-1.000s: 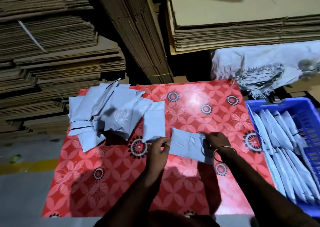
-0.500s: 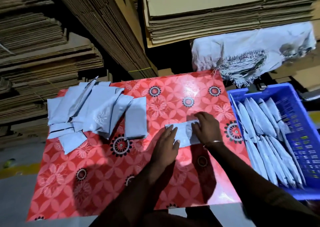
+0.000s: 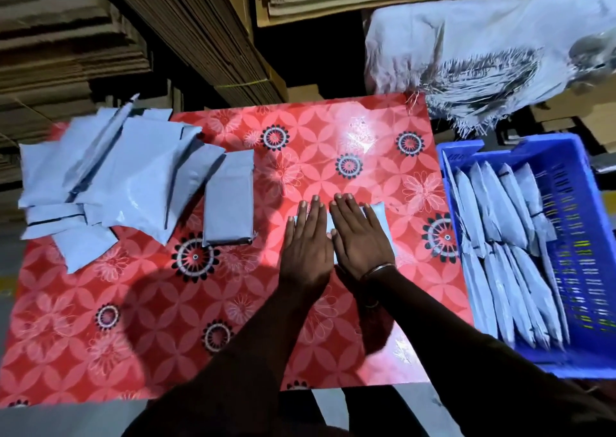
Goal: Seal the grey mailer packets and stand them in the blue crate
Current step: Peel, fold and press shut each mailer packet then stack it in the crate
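Both flat hands, left hand (image 3: 306, 236), right hand (image 3: 361, 235), pressing packet (image 3: 380, 215) beneath

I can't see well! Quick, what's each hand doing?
Left hand: open, flat, pressing the packet.
Right hand: open, flat, pressing the same packet.

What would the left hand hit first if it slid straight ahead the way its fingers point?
Probably nothing soon: the left hand, flat on the packet, points up the red tablecloth, which looks bare to its far edge. Beyond stand the cardboard stacks, though depth there is unclear.
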